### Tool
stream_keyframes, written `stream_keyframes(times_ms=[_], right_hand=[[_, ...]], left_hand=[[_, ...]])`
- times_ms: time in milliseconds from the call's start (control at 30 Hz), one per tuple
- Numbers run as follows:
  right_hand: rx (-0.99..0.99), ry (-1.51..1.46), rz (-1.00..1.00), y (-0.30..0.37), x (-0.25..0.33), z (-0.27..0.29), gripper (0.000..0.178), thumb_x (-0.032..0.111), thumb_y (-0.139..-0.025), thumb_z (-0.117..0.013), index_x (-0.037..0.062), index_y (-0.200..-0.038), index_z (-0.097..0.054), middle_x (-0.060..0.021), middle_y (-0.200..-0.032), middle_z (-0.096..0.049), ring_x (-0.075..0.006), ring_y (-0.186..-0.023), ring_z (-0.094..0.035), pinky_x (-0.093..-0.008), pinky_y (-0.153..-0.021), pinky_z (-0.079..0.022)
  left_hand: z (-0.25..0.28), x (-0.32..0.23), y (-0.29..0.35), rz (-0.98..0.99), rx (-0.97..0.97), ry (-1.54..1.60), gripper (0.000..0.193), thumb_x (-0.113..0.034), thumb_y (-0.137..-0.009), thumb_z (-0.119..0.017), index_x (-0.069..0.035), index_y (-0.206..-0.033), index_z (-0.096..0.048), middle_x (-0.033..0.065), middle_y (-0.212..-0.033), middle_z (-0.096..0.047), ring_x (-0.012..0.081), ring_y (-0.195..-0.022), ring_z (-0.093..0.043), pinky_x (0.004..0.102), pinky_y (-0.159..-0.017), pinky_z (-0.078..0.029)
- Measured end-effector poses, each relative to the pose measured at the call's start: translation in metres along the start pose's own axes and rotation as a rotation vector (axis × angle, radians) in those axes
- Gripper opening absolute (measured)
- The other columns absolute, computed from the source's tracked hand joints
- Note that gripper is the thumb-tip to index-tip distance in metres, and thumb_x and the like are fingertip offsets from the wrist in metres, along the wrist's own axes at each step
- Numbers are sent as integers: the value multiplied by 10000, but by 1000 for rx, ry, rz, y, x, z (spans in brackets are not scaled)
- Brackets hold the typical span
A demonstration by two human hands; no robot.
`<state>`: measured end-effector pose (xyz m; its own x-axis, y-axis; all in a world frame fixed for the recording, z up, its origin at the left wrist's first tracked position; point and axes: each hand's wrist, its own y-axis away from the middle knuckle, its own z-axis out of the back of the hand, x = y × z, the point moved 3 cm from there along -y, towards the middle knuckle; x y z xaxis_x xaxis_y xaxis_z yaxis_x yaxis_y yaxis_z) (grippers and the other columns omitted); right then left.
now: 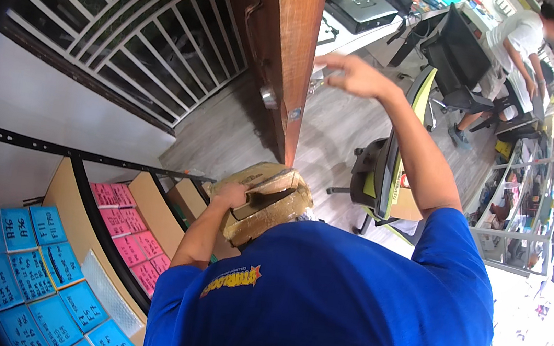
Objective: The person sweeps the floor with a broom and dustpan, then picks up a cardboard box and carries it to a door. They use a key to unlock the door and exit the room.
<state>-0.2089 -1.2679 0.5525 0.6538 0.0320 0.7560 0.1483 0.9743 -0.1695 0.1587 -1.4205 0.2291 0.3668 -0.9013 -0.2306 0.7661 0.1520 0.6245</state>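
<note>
A worn brown cardboard box (pixel 277 212), bound with shiny tape and with a gap in its top, sits against my front. My left hand (pixel 231 196) is closed on the box's left edge, its fingertips partly hidden. Ahead of it stands a brown wooden door (pixel 299 51), seen nearly edge-on, with a metal handle on its left face. My right hand (pixel 359 77) is raised beside the door's right side, fingers stretched toward its edge. Whether the fingertips touch the wood I cannot tell.
A white barred gate (pixel 146 53) is at the left. Shelving (pixel 71 217) at lower left holds blue and pink labelled boxes. A green-black chair (pixel 380 175) stands close on my right. Further off are a person (pixel 517 47), a black chair (pixel 460 57) and a glass display case (pixel 521 182).
</note>
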Motion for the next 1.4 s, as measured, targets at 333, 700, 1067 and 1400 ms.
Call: stream_keyframes(times_ms=[333, 700, 1067, 1400], right_hand=[[162, 162, 215, -32, -30, -38, 147, 131, -927, -653, 21, -1012, -699, -143, -979, -717, -318, -903, -664, -390, -828, -527], [394, -398, -29, -46, -62, -53, 89, 117, -948, -629, 30, -966, -640, -72, -934, -693, -192, -840, -632, -339, -770, -497], [668, -1020, -398, -49, -91, -66, 121, 133, -939, -708, 37, -973, -641, -48, -881, -674, -157, -848, -677, -286, -785, -532], [30, 74, 432, -23, -49, -44, 124, 165, -931, -666, 64, -888, -608, -97, -828, -614, -319, -855, -599, -411, -895, -437]], left_hand=[[12, 9, 10, 74, 41, 60, 562, -160, -877, -514, -194, -1431, -603, 205, -1208, -707, 378, -1123, -668, 474, -977, -521], [0, 11, 36, 113, -73, 92, 634, -153, -890, -529, -255, -1515, -516, 184, -1193, -718, 364, -1093, -678, 466, -969, -519], [15, 5, 35, 172, 63, 106, 703, -141, -903, -529, -274, -1581, -402, 181, -1377, -629, 348, -1228, -621, 452, -1057, -485], [25, -2, 31, 247, 93, 129, 687, -120, -860, -539, -224, -1537, -484, 189, -1400, -617, 352, -1248, -609, 449, -1071, -476]])
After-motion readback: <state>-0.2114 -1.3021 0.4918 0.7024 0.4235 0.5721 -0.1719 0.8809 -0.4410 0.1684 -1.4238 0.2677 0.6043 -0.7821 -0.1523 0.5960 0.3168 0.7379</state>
